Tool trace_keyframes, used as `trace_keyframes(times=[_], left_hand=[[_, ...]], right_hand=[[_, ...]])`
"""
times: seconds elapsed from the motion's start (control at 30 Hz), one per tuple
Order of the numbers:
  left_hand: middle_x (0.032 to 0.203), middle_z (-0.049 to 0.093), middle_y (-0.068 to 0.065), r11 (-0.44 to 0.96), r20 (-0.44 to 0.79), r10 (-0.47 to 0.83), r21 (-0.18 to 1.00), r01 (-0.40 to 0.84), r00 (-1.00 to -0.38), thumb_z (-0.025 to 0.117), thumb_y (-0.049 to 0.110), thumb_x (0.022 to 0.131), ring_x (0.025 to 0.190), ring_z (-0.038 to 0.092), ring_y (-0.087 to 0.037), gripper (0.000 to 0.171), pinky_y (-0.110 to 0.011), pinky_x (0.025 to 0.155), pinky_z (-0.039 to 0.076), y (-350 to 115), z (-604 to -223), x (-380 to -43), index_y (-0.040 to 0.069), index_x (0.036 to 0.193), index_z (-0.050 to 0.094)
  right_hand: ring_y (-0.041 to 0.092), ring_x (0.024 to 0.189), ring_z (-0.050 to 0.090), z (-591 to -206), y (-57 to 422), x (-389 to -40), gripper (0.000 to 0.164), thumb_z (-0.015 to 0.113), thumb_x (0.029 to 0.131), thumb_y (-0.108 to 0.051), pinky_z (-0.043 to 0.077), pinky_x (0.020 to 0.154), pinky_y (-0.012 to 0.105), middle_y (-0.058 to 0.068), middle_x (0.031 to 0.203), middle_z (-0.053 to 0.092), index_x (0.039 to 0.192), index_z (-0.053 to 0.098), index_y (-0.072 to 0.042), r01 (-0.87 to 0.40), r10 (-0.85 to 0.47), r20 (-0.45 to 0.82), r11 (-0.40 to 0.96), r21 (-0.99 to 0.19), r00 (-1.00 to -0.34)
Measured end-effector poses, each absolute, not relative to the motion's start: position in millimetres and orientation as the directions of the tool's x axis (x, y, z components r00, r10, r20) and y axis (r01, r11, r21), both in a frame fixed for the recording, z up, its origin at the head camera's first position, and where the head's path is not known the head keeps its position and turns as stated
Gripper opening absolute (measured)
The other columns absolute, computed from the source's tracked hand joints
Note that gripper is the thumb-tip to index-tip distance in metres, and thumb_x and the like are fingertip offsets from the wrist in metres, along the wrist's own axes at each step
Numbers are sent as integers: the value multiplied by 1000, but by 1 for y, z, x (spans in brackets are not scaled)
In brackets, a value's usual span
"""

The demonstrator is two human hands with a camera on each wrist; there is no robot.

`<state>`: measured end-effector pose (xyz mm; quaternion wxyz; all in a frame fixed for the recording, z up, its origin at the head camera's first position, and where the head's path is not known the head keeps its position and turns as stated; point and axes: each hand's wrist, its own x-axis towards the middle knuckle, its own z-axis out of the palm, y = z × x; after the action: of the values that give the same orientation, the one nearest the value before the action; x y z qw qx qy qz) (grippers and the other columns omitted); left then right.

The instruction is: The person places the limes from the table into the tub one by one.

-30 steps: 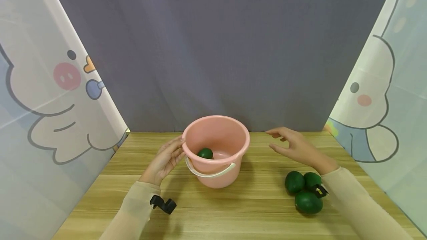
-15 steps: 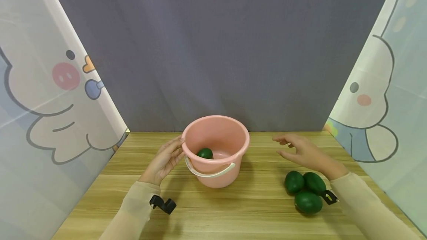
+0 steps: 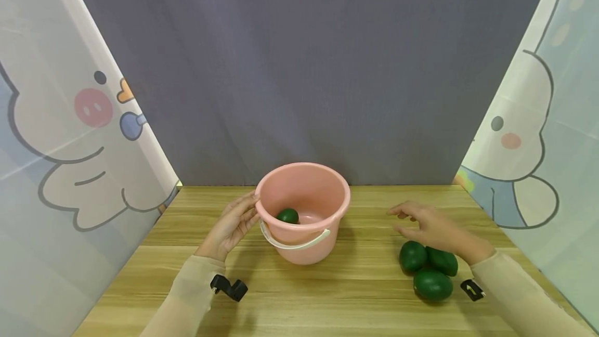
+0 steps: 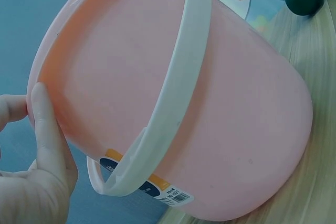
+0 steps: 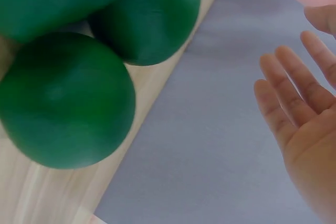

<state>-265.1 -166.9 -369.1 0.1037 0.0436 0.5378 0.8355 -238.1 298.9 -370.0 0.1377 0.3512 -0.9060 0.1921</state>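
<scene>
Nearest lie the two cream sleeves, each arm with a black clip at the wrist, one at 7 to 8 o'clock from the pink bucket, the other at 4 o'clock. Also at 4 o'clock, three dark green balls, slightly egg-shaped, lie bunched on the wooden table; the nearest sits at the 6 o'clock side of the bunch. Just beyond and above them, at 3 o'clock from the bucket, is the right hand, its fingers loosely stretched towards 9 o'clock and holding nothing.

The bucket stands upright in the middle of the table, its white handle hanging down at the 6 o'clock side, with a label on the wall below it. The left hand holds the rim at 9 o'clock, a fingertip on its edge and another on the outer wall just under it. Inside, towards 7 o'clock, lies another green ball.

Farthest, a grey curtain hangs at 12 o'clock, with cartoon-printed sheets at 10 and 2.
</scene>
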Motion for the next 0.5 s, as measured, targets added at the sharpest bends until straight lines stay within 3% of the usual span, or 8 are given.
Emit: trace_keyframes(times=[0.27, 0.5], left_hand=[[117, 55, -8, -392, -41, 214, 911, -124, -976, 52, 13, 105, 80, 61, -4, 49, -10, 74, 57, -167, -368, -265, 0, 150, 37], [116, 56, -8, -396, -46, 210, 909, -128, -977, 53, 13, 105, 81, 62, -5, 49, -10, 74, 57, -167, -369, -265, 1, 150, 38]], right_hand=[[20, 94, 66, -379, 303, -234, 34, 79, 86, -9, 63, 73, 39, 1, 114, 68, 118, 68, -8, -740, -636, 400, 641, -202, -660], [22, 94, 66, -385, 305, -228, 30, 77, 90, -16, 63, 72, 40, 1, 112, 68, 118, 67, -13, -744, -666, 339, 631, -219, -665]])
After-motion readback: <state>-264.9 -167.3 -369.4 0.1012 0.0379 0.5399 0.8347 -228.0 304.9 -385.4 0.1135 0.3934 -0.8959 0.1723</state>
